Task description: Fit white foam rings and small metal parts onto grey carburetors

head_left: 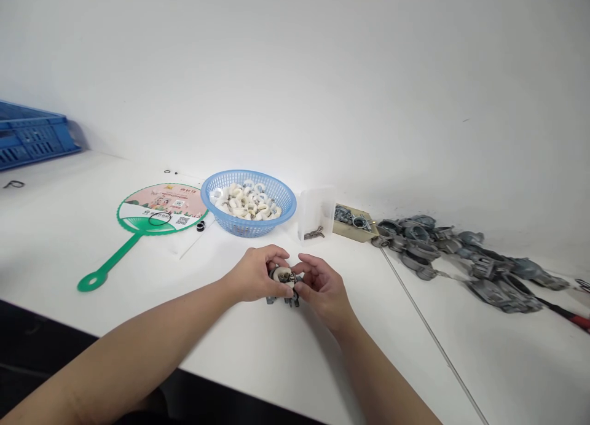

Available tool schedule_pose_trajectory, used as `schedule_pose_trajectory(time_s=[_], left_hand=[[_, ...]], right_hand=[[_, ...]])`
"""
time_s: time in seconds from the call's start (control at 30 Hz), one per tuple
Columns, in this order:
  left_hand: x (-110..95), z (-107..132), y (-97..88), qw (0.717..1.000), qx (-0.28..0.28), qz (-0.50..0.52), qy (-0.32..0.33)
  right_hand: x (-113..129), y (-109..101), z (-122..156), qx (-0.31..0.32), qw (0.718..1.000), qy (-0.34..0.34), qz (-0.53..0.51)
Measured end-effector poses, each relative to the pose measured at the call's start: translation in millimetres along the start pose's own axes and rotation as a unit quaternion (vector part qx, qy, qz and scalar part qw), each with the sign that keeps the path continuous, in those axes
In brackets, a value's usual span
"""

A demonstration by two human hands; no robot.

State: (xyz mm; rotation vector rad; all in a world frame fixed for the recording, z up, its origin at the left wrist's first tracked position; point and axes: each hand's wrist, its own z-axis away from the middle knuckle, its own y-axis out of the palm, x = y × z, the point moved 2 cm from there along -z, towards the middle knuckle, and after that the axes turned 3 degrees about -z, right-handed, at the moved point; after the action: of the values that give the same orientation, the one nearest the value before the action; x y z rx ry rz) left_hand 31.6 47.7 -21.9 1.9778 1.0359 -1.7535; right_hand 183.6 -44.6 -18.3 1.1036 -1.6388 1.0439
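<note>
Far left, a blue plastic crate [32, 135] is parked at the back of the white bench [138, 302], and a little black wire loop [13, 184] is lying just in front of it. Next along, a green paper hand fan [161, 210] has been laid flat, with a black rubber ring [159, 219] sitting on it and a small black bushing [200, 226] just off its right edge. Right beside that is a blue mesh basket [249, 175], pretty much heaped with white C-shaped plastic pieces [244, 202]. In the middle, a grey metal fitting [286, 293] is being held low over the bench, gripped between the left hand [252, 274] and the right hand [322, 287], both curled in tight around it. A white ring [282, 274] can be seen on the fitting, though part of it is hidden by the fingers. Behind the hands, a clear plastic box [316, 213] is standing with a few small metal pins [314, 233] inside. Then comes a cardboard piece [353, 222] with small grey parts on it, followed by a long pile of grey metal castings [461, 259], and a red-handled tool [569, 314] is poking in at the far right edge.
</note>
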Motion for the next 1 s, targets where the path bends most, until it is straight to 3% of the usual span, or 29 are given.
schedule_pose_trajectory(time_s=[0.47,0.73,1.0], left_hand=[[1.8,0.3,-0.2,1.0,0.019,0.025,-0.001],[0.4,0.8,-0.6,1.0,0.016,0.017,0.003],[4.2,-1.4,-1.3,0.998,0.039,0.046,0.018]], right_hand=[[5.4,-3.0,2.6,0.015,0.999,-0.018,0.039],[2.1,-6.1,2.9,0.077,0.985,-0.05,0.144],[4.5,-1.0,1.9,0.079,0.981,-0.036,0.176]])
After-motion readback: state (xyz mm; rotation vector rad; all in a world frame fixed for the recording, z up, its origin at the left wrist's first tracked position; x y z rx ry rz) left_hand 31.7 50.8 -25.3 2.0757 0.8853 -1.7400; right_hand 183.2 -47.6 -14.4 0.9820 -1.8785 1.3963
